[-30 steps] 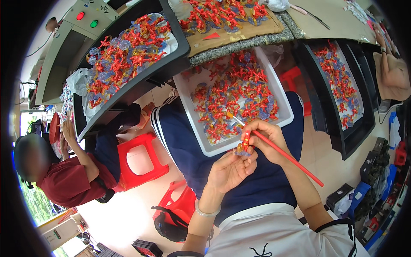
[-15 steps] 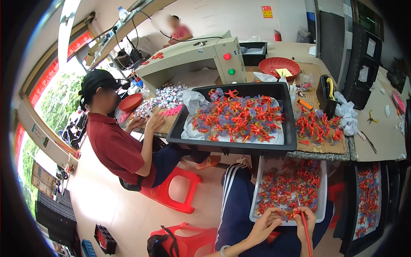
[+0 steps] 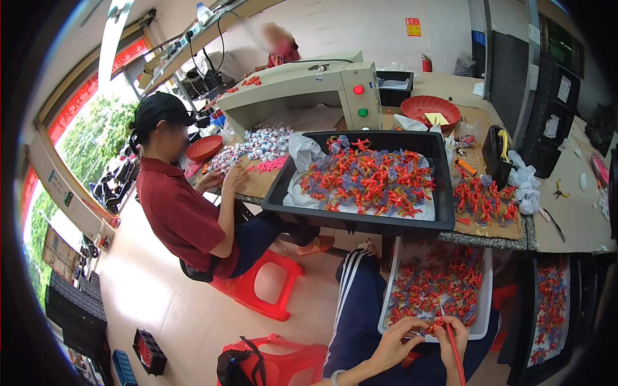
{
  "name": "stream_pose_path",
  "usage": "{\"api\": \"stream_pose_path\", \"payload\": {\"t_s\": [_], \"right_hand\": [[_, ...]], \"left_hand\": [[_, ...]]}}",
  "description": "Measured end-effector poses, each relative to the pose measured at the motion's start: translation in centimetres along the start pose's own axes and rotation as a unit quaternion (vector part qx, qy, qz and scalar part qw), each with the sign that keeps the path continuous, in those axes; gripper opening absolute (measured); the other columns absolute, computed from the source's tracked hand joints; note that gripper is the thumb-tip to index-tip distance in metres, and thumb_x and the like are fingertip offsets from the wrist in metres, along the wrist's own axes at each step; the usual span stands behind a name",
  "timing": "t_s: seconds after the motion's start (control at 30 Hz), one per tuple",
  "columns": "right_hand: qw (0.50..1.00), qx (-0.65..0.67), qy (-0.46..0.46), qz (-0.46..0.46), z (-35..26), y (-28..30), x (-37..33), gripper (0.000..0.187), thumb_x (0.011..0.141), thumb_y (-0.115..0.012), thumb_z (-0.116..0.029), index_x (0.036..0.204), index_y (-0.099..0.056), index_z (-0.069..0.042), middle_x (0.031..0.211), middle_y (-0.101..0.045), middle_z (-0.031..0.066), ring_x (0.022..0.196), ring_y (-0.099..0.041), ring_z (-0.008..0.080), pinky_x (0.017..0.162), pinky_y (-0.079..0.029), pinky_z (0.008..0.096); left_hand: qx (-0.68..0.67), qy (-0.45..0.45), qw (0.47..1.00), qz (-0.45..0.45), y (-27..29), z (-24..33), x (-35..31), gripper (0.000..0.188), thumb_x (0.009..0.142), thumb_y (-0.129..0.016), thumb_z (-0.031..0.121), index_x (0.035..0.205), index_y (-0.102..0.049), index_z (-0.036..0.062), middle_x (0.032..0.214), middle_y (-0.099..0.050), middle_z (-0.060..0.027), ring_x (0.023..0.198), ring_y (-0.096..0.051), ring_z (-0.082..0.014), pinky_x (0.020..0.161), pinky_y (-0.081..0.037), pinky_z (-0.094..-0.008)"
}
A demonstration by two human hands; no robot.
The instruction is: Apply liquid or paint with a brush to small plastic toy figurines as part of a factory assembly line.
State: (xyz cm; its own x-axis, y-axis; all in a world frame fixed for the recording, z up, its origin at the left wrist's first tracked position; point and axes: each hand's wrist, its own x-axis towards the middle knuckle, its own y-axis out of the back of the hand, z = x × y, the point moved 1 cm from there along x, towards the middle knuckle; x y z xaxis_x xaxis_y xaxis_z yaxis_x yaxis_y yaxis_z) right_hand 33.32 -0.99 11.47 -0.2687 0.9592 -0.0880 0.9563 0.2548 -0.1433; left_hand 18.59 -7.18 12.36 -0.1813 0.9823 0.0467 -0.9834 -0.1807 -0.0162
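Over the near end of a white tray (image 3: 487, 283) on my lap, both my hands work close together. My left hand (image 3: 398, 342) is closed, pinching a small red figure (image 3: 430, 327) between thumb and fingers. In my right hand (image 3: 459, 334) is a thin red-handled paintbrush (image 3: 456, 358), its tip pointing up and away just above the tray. Whether the bristles touch the figure I cannot tell. Small red, yellowish and purple-blue figures (image 3: 434, 276) fill the tray.
A big black tray (image 3: 360, 223) heaped with similar figures overhangs the table edge. More figures (image 3: 486, 199) lie on cardboard to its right. On my left a co-worker (image 3: 183, 212) sits on a red stool (image 3: 277, 312). Another black tray (image 3: 523, 341) stands low at right.
The whole view has shifted slightly, so the table appears a little lower and farther right. My hands keep their grips, with the brush tilted slightly more to the left.
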Motion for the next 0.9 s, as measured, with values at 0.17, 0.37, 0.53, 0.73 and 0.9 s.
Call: {"api": "stream_pose_path", "payload": {"t_s": [0.17,0.37,0.53,0.73,0.9], "right_hand": [[0.999,-0.032,0.016,-0.014,-0.4,-0.1,-0.2,0.013,0.086,-0.061,0.004,0.099,-0.059,0.006,0.093,-0.066,0.0098,0.079,-0.063,0.0130,0.071,-0.053,0.0263],[1.000,-0.016,0.000,-0.016,-0.1,-0.3,-0.2,0.013,0.085,-0.060,0.005,0.098,-0.059,0.006,0.094,-0.065,0.0099,0.081,-0.063,0.0132,0.073,-0.053,0.0267],[1.000,-0.016,-0.005,-0.020,-0.7,-0.7,0.0,0.015,0.083,-0.061,0.007,0.098,-0.059,0.005,0.091,-0.064,0.0085,0.080,-0.061,0.0122,0.072,-0.051,0.0247],[0.999,-0.041,0.009,-0.012,-0.8,-0.7,0.4,0.018,0.081,-0.062,0.009,0.098,-0.059,0.005,0.088,-0.063,0.0072,0.082,-0.061,0.0124,0.073,-0.050,0.0247],[0.998,-0.043,0.034,-0.020,-0.7,-0.5,0.3,0.014,0.085,-0.061,0.005,0.099,-0.060,0.004,0.095,-0.065,0.0081,0.082,-0.061,0.0114,0.074,-0.050,0.0233]], "left_hand": [[-0.009,-0.007,1.000,-0.002,0.1,0.0,-0.2,0.029,0.085,-0.064,-0.004,0.112,-0.058,-0.0003,0.111,-0.058,-0.0089,0.094,-0.064,-0.0169,0.078,-0.056,-0.0271],[0.007,0.008,1.000,-0.021,0.5,0.2,-0.2,0.029,0.085,-0.064,-0.005,0.112,-0.057,-0.0011,0.111,-0.057,-0.0096,0.094,-0.064,-0.0176,0.078,-0.056,-0.0275],[0.012,0.006,1.000,-0.022,0.8,1.1,-0.1,0.029,0.084,-0.063,-0.006,0.112,-0.056,-0.0016,0.111,-0.057,-0.0102,0.093,-0.064,-0.0179,0.079,-0.056,-0.0278],[0.019,-0.012,1.000,-0.022,0.9,1.7,0.2,0.030,0.084,-0.062,-0.007,0.113,-0.056,-0.0017,0.110,-0.057,-0.0101,0.093,-0.064,-0.0176,0.080,-0.056,-0.0279],[0.019,-0.014,0.999,-0.022,0.8,1.8,0.2,0.030,0.084,-0.063,-0.007,0.112,-0.056,-0.0017,0.110,-0.057,-0.0101,0.093,-0.064,-0.0176,0.080,-0.056,-0.0276]]}}
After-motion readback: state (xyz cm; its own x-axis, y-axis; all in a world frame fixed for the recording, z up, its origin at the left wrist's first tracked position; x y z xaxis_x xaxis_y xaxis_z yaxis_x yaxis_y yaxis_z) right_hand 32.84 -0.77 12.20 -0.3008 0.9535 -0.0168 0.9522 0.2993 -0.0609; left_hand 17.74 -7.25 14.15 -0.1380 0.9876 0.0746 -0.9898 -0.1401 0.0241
